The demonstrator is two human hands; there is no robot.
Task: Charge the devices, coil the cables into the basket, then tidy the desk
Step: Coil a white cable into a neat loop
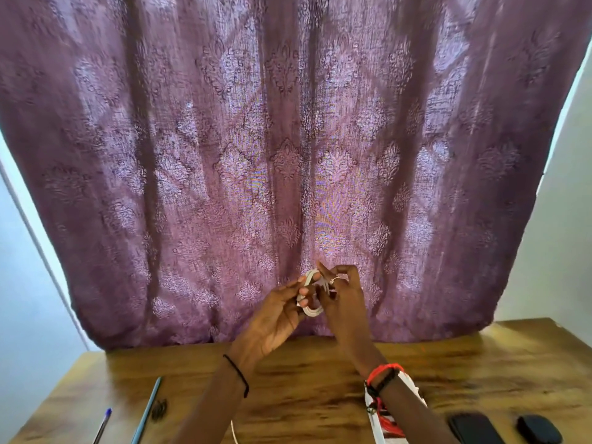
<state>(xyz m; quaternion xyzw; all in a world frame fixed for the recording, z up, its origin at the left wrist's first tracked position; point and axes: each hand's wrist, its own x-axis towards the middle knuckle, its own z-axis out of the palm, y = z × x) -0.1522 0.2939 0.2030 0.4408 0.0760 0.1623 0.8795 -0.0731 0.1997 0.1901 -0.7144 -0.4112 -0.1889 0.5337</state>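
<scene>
White is the colour to watch: the cable coil (310, 310) sits low and centre in the frame, held up in front of the purple curtain (288, 139), above the wooden desk (304, 379). It's a small oval loop standing roughly upright. Its long axis runs top to bottom of the frame with a slight lean, and it's sandwiched right between both hands.

The left hand (275, 318) comes at it from the left side, thumb and fingers loosely bent and pinching that edge of the loop. The right hand (344, 302) is on the other edge, fingers curled in around the strands, with one finger poking up past the top of the coil. So neither hand is spread wide, and both have hold of the cable.

My guess is the wrapping is close to done and the drop into the basket comes next. No basket shows anywhere in view though, so I can't say which hand is nearer to it.

Lower right of the frame there's a white power strip (374, 424) under the right forearm, then a black phone (474, 427) and another dark device (538, 429).
</scene>
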